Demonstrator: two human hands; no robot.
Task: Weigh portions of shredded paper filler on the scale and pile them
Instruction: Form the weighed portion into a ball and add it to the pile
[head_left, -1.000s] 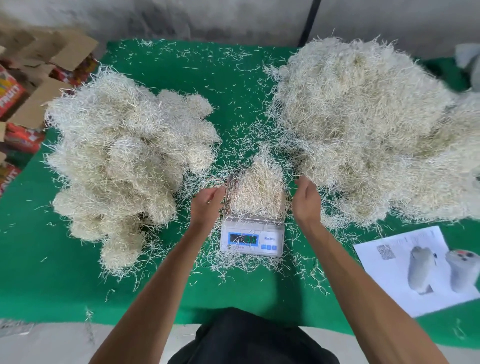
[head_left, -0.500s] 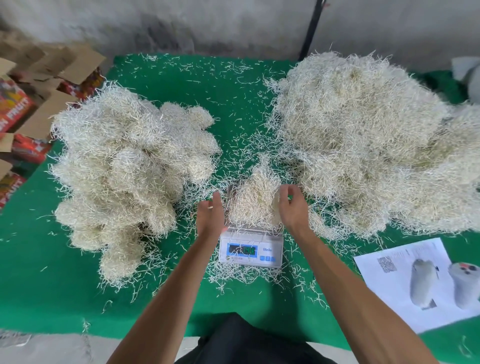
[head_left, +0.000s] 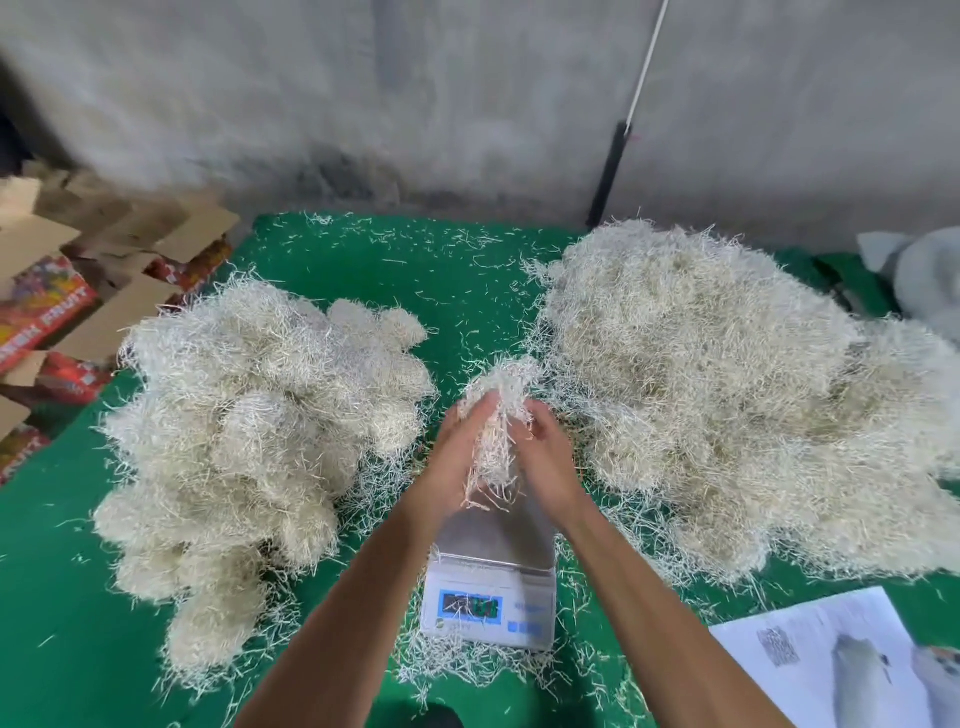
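- Holding a portion of shredded paper filler (head_left: 498, 410) between both hands, lifted just above the scale (head_left: 491, 577).
- Left hand (head_left: 457, 457) cupping the portion from 9 o'clock, fingers curled round it.
- Right hand (head_left: 545, 457) gripping it from 3 o'clock, fingers curled too.
- Scale plate lying bare, display lit but too blurred for reading.
- Pile of weighed clumps (head_left: 260, 447) lying at 9 o'clock on the green desk (head_left: 62, 597).
- Big loose heap (head_left: 727, 405) lying at 2 o'clock.
- Printed sheet (head_left: 841, 670) lying at 4 o'clock.
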